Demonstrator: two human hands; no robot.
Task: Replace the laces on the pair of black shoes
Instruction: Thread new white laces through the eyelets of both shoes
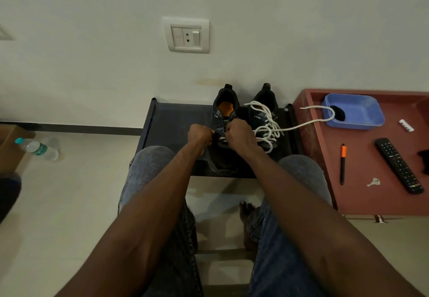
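A blue tray [362,120], pen [342,164], remote [399,165] and key [373,182] lie on the red bench [362,194]. A water bottle [38,148] lies on the floor [69,192] below a wall socket [186,35].

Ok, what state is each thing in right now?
Left shoe: on the rack, being laced.
Right shoe: white lace loose, one end trailing onto the red table.
Left hand: pinching lace.
Right hand: pinching lace.
Blue tray: upright.
Water bottle: lying, capped.
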